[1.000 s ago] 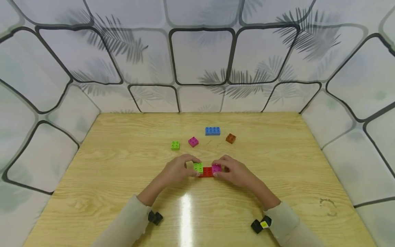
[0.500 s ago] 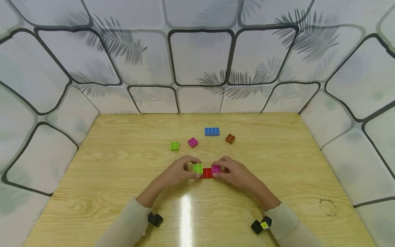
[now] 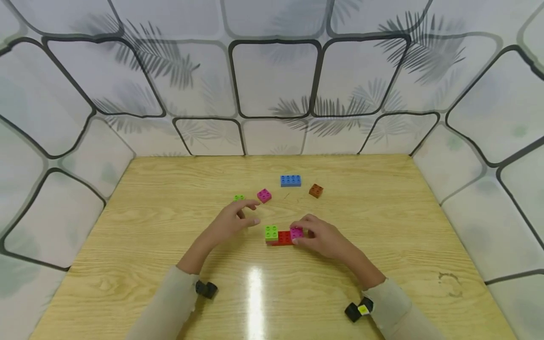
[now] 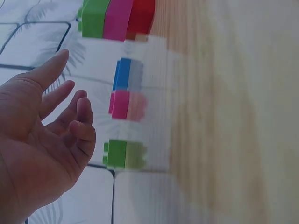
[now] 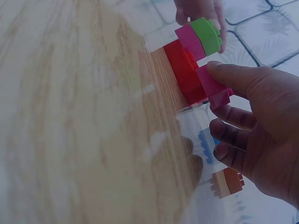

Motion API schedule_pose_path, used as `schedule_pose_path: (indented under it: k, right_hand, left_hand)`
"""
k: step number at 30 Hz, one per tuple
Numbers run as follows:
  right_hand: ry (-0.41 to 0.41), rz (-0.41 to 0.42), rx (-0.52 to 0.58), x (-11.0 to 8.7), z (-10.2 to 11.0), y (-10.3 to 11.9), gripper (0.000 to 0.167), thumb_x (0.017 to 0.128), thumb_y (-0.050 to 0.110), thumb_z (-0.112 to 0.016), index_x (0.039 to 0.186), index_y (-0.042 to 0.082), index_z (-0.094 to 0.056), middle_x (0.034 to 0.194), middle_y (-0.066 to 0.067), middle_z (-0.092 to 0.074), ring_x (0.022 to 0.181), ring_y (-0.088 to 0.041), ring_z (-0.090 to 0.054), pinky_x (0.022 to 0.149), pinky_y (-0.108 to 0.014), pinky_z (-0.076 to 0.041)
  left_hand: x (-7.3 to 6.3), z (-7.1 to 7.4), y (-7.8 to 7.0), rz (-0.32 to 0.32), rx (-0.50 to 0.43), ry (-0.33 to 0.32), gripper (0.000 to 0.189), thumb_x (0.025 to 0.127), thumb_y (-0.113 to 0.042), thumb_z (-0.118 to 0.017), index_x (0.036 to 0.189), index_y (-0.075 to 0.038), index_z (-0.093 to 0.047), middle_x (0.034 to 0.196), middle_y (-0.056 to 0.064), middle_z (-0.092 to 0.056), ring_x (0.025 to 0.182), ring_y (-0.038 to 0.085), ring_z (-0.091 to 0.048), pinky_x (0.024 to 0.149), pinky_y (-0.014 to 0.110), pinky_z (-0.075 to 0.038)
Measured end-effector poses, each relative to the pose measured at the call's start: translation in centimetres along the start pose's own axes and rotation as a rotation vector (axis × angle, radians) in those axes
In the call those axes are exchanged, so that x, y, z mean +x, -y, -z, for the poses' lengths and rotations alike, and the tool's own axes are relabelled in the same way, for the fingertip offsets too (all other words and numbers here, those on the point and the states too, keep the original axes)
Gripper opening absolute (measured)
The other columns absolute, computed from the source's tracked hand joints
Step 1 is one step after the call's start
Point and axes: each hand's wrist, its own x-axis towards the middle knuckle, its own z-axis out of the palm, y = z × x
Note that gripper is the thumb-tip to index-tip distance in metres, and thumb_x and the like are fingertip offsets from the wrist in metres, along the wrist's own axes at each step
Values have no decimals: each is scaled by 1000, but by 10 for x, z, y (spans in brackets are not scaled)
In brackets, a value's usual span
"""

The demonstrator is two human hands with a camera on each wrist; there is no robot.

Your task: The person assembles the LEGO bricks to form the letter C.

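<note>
Sleeves [image 3: 170,302]: light, on both your arms; dark wrist cameras [image 3: 206,289] at the cuffs.
Table [image 3: 297,302]: wood grain, glare streak between your arms.
Right hand [image 3: 320,236]: your thumb and fingers pinch the held pink [image 3: 296,232].
Held pink: at the red brick's right end; can't tell if fully pressed down.
Red brick [image 3: 284,238]: on table between your hands, middle studs showing.
Lower pink [image 5: 190,42]: on the red brick's left end.
Upper green [image 3: 271,232]: on top of lower pink.
Left hand [image 3: 227,223]: your fingers loosely bent, thumb and index spread apart, nothing held; left of the stack, nearest loose green.
Loose green [image 4: 117,154]: on table just past your left hand, partly hidden from head view.
Loose pink [image 3: 264,195]: right of loose green, turned cornerwise.
Brown [image 3: 316,191]: far right of the group, turned.
Blue [image 3: 291,181]: farthest brick, lengthwise across.
Wall [image 3: 276,80]: white, black outlines, grey leaves.
</note>
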Motion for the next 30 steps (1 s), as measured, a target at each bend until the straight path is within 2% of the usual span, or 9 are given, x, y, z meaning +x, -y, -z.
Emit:
schedule_pose_path:
  k: [8,15,22,30]
  right_hand:
    - [-4,3,11,-1,-4,-3,40,95,48,-66,130,26,-66,115,10,-58,97,-11,-56,84,-32,-50]
    - [-12,7,0,-1,-4,-3,42,95,49,-66,130,26,-66,115,10,-58,96,-10,-56,84,-31,-50]
    - [-6,7,-7,-2,-2,-1,42,95,49,-66,131,26,-66,116,10,-58,97,-10,-56,85,-32,-50]
    - [-8,6,-15,-1,-3,-2,43,95,50,-66,131,26,-66,117,10,-58,97,-10,-56,85,-33,-50]
  left_hand:
    - [8,26,12,21,71,-68,51,97,-32,-69,143,-14,-56,133,10,-57,95,25,-50,70,36,-45]
    - [17,41,23,52,97,-44,52,97,-30,-70,143,-13,-55,140,10,-51,95,25,-47,71,36,-43]
    - [26,46,32,57,98,8,54,96,-26,-71,145,-10,-53,145,15,-46,83,22,-45,66,34,-43]
    - [34,46,34,81,158,21,53,96,-22,-71,144,-9,-54,147,17,-48,102,27,-52,80,36,-46]
